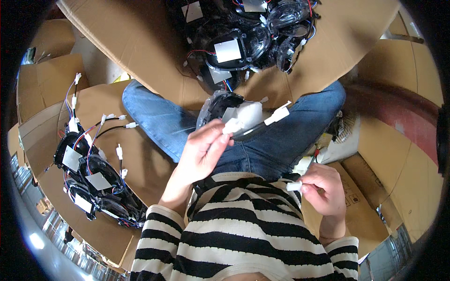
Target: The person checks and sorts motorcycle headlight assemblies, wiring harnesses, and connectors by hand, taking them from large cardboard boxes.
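In my lap, between my thighs, sits a black lamp-like unit (218, 107) with clear plastic and a white part. My left hand (202, 152) is closed beside it, thumb and fingers pinching a white plug connector (232, 125). A second white connector (277, 115), on a black cable, sticks out to the right of that hand. My right hand (323, 185) is held apart, near my right hip, pinching a small white plastic piece (294, 186); it looks like a connector housing, but its exact kind is too small to tell.
An open cardboard box (328, 42) in front of me holds several black wired lamp units (228, 50). To my left, more such units (98, 180) lie on cardboard (145, 178), their wires and white connectors standing up. Further cardboard boxes (393, 154) stand at the right.
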